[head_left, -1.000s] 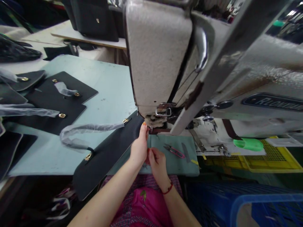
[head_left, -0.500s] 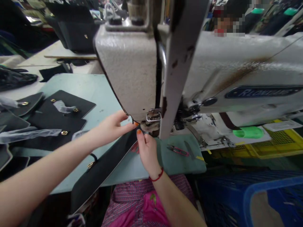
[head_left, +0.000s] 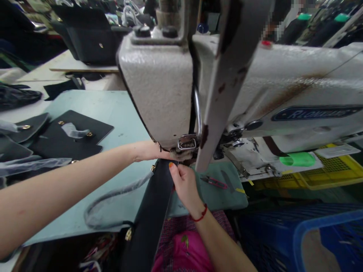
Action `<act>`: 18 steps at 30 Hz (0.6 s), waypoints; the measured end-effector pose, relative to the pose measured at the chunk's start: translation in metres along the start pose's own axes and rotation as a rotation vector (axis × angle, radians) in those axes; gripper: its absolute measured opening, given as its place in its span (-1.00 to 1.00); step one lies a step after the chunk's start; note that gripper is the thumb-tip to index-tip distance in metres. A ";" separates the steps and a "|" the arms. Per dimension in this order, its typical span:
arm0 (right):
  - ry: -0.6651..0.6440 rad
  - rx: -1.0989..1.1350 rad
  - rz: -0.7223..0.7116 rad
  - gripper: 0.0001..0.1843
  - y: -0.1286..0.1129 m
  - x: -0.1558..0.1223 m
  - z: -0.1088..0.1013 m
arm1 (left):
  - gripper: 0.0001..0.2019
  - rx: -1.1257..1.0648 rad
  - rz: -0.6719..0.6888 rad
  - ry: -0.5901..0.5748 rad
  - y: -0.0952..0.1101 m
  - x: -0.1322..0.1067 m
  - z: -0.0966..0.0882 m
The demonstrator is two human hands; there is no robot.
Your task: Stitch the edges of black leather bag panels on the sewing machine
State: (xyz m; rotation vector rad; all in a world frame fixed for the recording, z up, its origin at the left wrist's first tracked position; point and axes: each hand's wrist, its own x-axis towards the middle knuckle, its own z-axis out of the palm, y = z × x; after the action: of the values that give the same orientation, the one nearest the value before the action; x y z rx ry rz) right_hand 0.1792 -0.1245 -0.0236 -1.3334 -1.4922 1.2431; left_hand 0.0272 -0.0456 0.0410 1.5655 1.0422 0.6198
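Note:
A long black leather panel [head_left: 151, 215] runs from under the presser foot [head_left: 183, 154] of a white industrial sewing machine [head_left: 157, 87] down towards my lap. My right hand [head_left: 185, 185] pinches the panel's right edge just below the foot. My left hand [head_left: 150, 151] reaches in from the left, fingers stretched flat towards the foot, their tips hidden by the machine head. A plastic-wrapped strap handle [head_left: 113, 198] loops from a brass fitting [head_left: 153, 168] on the panel across the pale blue table [head_left: 113, 117].
Several black panels [head_left: 68, 136] with wrapped handles lie on the table at left. A green mat holds pink thread snips [head_left: 213, 183]. Right of the machine are a green plastic cup [head_left: 297, 159] and a yellow tray [head_left: 337, 170]. A blue crate [head_left: 297, 241] stands low right.
The panel has swung from a diagonal to nearly straight towards me. My left hand has moved along the table in under the machine head, and my right hand has stayed at the panel edge.

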 end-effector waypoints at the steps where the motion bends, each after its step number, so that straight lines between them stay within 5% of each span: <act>1: -0.003 -0.035 -0.028 -0.50 0.000 0.001 -0.005 | -0.60 -0.049 0.003 -0.044 -0.004 -0.002 0.003; 4: -0.086 -0.093 -0.034 -0.51 -0.002 0.003 -0.020 | -0.48 -0.145 -0.011 -0.055 -0.017 -0.007 0.012; 11: -0.245 -0.076 0.020 -0.53 -0.008 0.008 -0.043 | -0.58 -0.197 -0.128 0.068 -0.030 -0.017 0.028; 18: -0.351 -0.029 0.035 -0.47 -0.004 0.000 -0.052 | -0.56 -0.200 -0.124 0.175 -0.055 -0.027 0.012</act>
State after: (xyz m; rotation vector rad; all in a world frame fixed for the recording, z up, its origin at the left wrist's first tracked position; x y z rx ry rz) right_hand 0.2280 -0.1159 -0.0080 -1.2070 -1.7367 1.5440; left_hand 0.0086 -0.0743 -0.0107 1.2807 1.1601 0.7611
